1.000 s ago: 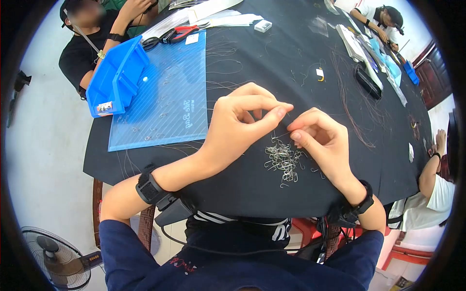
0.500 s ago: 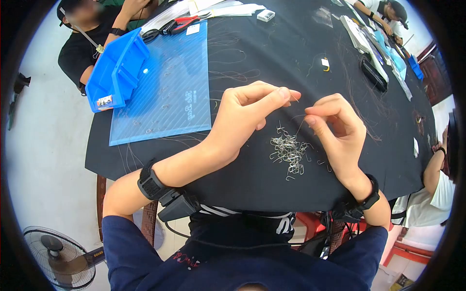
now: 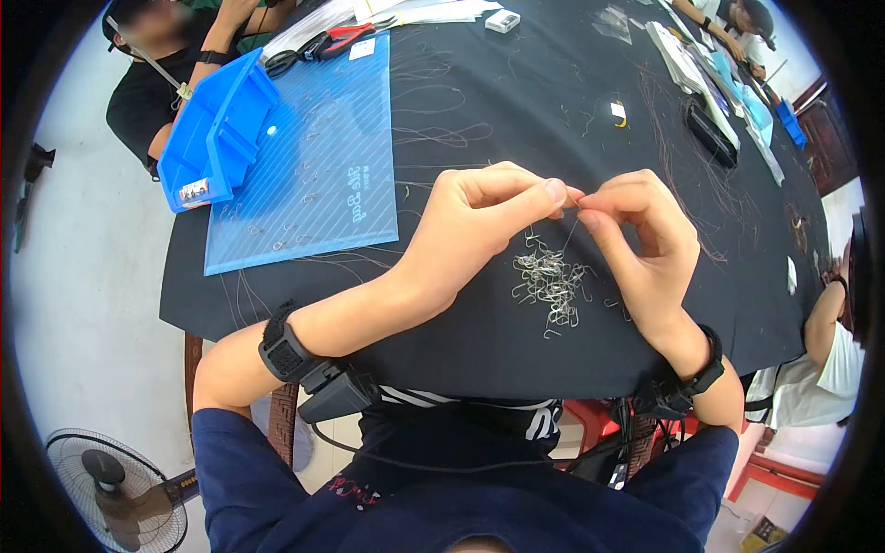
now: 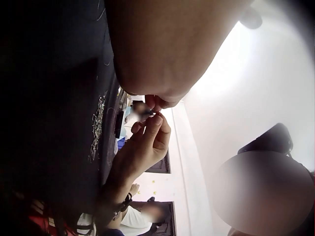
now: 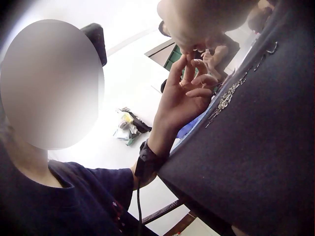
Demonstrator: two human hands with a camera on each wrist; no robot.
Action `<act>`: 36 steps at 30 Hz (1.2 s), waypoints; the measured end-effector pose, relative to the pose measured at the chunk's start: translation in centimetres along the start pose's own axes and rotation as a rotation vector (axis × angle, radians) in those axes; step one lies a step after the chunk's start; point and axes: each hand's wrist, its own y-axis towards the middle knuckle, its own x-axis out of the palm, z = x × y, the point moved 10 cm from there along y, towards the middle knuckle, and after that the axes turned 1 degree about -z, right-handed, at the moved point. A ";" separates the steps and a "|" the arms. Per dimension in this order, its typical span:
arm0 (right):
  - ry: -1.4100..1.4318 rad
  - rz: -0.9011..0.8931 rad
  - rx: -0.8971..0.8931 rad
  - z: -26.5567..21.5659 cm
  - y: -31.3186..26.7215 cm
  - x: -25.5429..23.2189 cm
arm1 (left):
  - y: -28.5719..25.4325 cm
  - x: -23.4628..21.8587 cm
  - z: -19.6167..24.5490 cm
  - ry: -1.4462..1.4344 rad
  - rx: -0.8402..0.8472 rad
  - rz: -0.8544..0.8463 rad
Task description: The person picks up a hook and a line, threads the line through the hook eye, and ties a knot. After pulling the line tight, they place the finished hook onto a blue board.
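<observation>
A loose pile of silvery hooks lies on the black cloth below both hands. The left hand pinches between thumb and forefinger something thin, mostly covered by the fingertips. Opposite it, the right hand pinches a fine line that slants down toward the pile. Thumb and forefinger tips of the two hands meet or nearly meet above the pile. In the left wrist view the hooks lie beside the raised hands; the right wrist view shows the left hand with its other fingers bent loosely.
A blue file bag with hooks and lines on it lies at left, under a blue bin. Pliers and a small white box are at the back. Thin lines, papers and a black case lie at right; other people sit around.
The hands shifted right and lifted off the pile's upper edge, came apart, then their fingertips closed together again. A hook seen hanging near the fingers earlier is no longer distinct.
</observation>
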 end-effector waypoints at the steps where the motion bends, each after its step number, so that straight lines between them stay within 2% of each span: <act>1: -0.005 -0.001 0.009 0.0 0.0 0.0 | 0.0 0.1 0.0 0.010 0.009 -0.006; 5: 0.019 0.010 0.020 0.4 -0.1 0.0 | -0.1 0.3 0.4 0.099 0.050 -0.034; 9: 0.030 0.009 0.030 0.5 -0.1 0.0 | 0.4 1.1 0.8 0.021 0.193 -0.068; 15: -0.008 -0.020 0.021 0.3 -0.1 0.0 | 0.2 2.3 0.0 -0.056 0.095 -0.204; 24: -0.060 -0.050 -0.031 -0.2 -0.1 0.2 | 0.1 1.6 0.1 0.004 0.084 -0.165; 27: -0.084 -0.063 -0.049 -0.5 0.0 0.2 | -0.1 1.4 -0.1 0.009 0.019 -0.147; 36: -0.089 -0.083 -0.071 -0.8 0.1 0.3 | -0.2 1.3 -0.2 -0.060 0.016 -0.154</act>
